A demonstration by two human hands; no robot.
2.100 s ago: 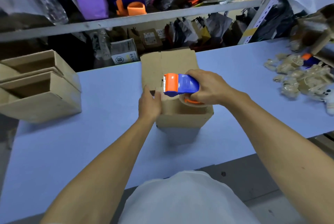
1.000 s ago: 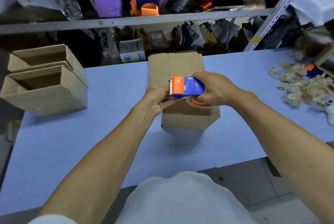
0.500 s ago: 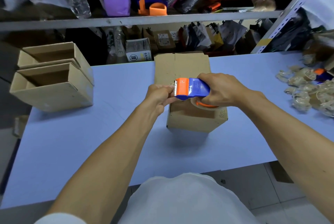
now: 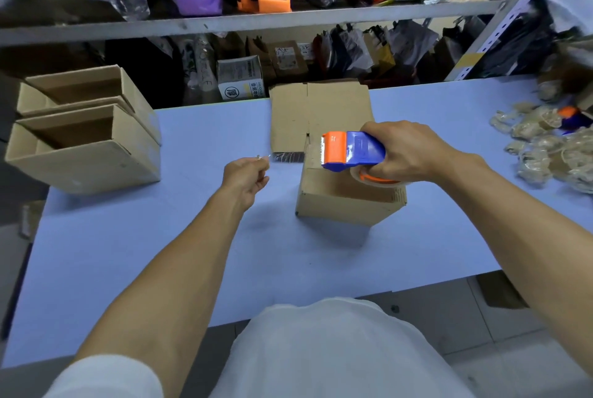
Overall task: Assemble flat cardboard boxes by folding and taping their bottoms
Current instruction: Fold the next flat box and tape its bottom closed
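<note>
Two finished boxes [image 4: 86, 153] sit well left of the folded cardboard box [image 4: 346, 195] mid-desk, untaped (so it seems): left hand [image 4: 245, 178] fingers pinch the drawn tape end [image 4: 285, 157], right hand [image 4: 407, 153] fingers grip the tape dispenser [image 4: 351, 152] above it

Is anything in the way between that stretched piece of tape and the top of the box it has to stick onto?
Nothing visible is. The left hand pinches the clear tape out to the side of the box, the right hand holds the dispenser over it, and the cardboard below looks bare.
</note>
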